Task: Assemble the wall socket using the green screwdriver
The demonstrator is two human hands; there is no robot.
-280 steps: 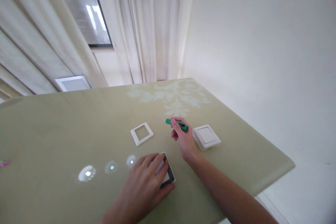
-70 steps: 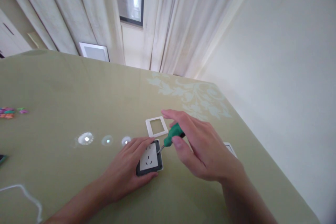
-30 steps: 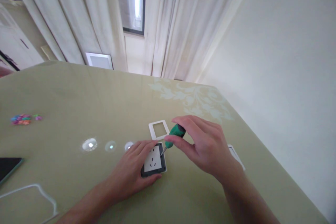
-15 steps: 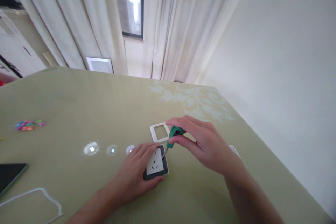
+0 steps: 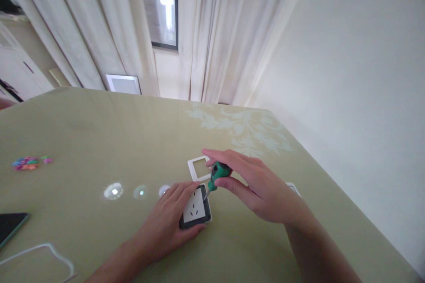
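A wall socket [image 5: 195, 207] with a white face and dark surround lies on the table. My left hand [image 5: 172, 212] grips it from the left, fingers along the top edge and thumb at the bottom edge. In my right hand [image 5: 252, 183] is a green and black screwdriver [image 5: 219, 172], held between thumb and fingers. The screwdriver slants down to the left, its tip at the right side of the socket's face. Whether the tip sits on a screw I cannot tell. Just behind the socket lies a white square frame [image 5: 191, 170], partly covered by my right hand.
Small coloured pieces [image 5: 26, 162] lie at the far left of the table [image 5: 133, 132]. A dark flat device [image 5: 11, 227] and a white cable [image 5: 43, 246] are at the near left. Behind my right wrist, a white-edged object [image 5: 294, 189] shows partly. A wall [image 5: 358, 97] rises along the right.
The fingers of my right hand have shifted on the screwdriver handle, with the forefinger stretched further out. The tip stays at the same side of the socket. The whole view has shifted slightly.
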